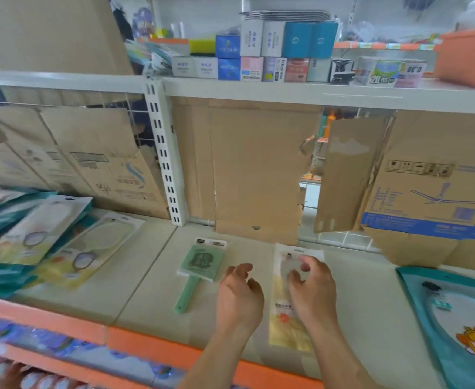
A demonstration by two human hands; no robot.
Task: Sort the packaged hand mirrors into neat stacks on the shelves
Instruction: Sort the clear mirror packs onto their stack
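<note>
A white-and-yellow packaged hand mirror (286,327) lies flat on the middle shelf (146,282). My right hand (310,290) rests on the upper part of this package, fingers curled on it. My left hand (239,296) hovers just left of the package, fingers apart, holding nothing. A green packaged hand mirror (198,265) with its handle toward me lies left of my left hand. At the far left sits a loose pile of mirror packages (40,242), white-yellow and teal, overlapping and fanned out. A teal package (460,324) with a cartoon figure lies at the right.
Cardboard sheets (258,169) line the back of the shelf, with a gap near the middle. The upper shelf (286,92) holds several small boxes and an orange bin (469,60). An orange shelf edge (146,343) runs along the front; more goods sit on the shelf below.
</note>
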